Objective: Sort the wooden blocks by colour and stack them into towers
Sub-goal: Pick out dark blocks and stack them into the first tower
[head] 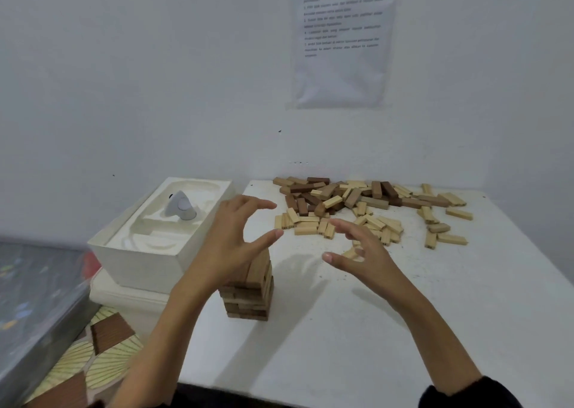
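A tower of mid-brown wooden blocks [248, 292] stands on the white table [357, 330] near its left edge. My left hand [231, 243] hovers over the tower's top with fingers spread and holds nothing; it hides part of the top layer. My right hand [362, 252] floats to the right of the tower, fingers relaxed and empty. At the back of the table lies a loose heap of blocks [366, 205]: dark brown ones [302, 204] at the left rear, pale ones [310, 224] in front and to the right.
A white moulded box [149, 246] with a small grey object [181, 208] in it sits left of the table on another white box. A grey bin [34, 299] stands far left. A printed sheet [341, 37] hangs on the wall.
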{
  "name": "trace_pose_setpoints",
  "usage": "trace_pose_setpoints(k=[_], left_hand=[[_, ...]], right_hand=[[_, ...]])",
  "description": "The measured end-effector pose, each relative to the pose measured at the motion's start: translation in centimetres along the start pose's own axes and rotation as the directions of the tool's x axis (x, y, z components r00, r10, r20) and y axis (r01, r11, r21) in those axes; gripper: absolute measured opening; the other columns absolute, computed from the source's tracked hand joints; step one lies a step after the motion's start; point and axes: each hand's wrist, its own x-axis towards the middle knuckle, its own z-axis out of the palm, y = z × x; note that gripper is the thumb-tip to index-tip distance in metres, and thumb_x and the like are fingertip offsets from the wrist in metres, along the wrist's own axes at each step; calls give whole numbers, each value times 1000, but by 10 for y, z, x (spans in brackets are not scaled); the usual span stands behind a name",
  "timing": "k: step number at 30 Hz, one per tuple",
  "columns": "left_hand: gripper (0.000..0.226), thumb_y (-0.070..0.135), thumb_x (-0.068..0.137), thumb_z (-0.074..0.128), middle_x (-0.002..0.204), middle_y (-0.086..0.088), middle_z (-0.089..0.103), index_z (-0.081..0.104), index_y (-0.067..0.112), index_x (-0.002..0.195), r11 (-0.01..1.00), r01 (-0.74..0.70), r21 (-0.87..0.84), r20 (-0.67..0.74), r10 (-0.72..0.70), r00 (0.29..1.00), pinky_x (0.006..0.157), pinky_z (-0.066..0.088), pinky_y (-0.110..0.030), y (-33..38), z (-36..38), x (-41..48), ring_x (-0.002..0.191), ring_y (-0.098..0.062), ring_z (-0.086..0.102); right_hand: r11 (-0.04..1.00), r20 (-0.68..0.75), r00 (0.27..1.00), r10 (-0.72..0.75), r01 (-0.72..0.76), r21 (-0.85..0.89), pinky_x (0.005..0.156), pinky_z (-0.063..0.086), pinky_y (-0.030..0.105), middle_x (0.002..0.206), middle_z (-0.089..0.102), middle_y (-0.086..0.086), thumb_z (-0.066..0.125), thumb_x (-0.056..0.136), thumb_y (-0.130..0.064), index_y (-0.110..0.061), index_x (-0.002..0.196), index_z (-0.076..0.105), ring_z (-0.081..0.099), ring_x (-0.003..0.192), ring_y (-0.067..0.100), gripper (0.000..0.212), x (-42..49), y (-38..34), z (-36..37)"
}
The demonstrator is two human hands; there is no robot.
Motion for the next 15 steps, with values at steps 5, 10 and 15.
trace_pose_setpoints(k=[5, 10, 15], left_hand=[[35, 38, 88, 62, 119, 13, 44, 56, 28, 121, 993, -111, 35, 30, 110, 993, 89, 23, -7, 34, 59, 3, 117, -2, 31], [33, 32, 90, 61, 119, 12, 43, 56, 25, 122, 990, -80, -113, 125, 94, 988, 87, 20, 3, 42, 150, 7, 109, 3, 30], [40, 36, 83, 50, 120, -5, 50, 60, 15, 116, 992, 63, -109, 99, -53, 994, 89, 33, -23, 35, 222, 48, 114, -21, 42]], right_hand=[[999, -113, 993, 46, -49, -21, 105, 35, 37, 129, 48, -10, 66, 73, -50, -42, 125, 50, 39, 125, 10, 55, -6, 32, -38], [980, -264, 961, 79, -124, -157, 97, 28, 26, 126, 49, 0, 67, 84, -27, -37, 124, 49, 37, 123, 20, 45, -7, 85, -54], [912, -464, 886, -27, -168, -374, 89, 18, 17, 117, 48, 10, 63, 80, -27, -17, 125, 57, 38, 113, 28, 47, 12, 125, -58]])
